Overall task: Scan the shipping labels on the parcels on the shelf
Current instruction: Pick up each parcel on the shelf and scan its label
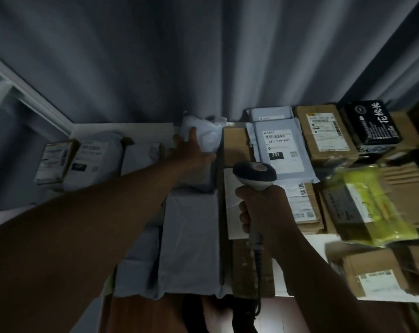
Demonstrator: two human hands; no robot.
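Note:
My right hand [263, 207] grips the handle of a barcode scanner [254, 175], whose dark head points toward the parcels. My left hand [191, 150] reaches far forward and holds a crumpled white poly-bag parcel [204, 133] at the back of the shelf. A grey mailer with a label reading 231-239-K01 [279, 150] lies just right of the scanner head. Under the scanner lies a brown box with a pale label [232, 200]. A flat grey bag parcel [189, 241] lies below my left forearm.
Cardboard boxes with labels [323, 131], a black box with white characters [369, 123] and a yellow bag parcel [372, 200] fill the right side. Two labelled parcels [81, 159] stand at the left. The white shelf [122, 128] backs onto a dark curtain [179, 56].

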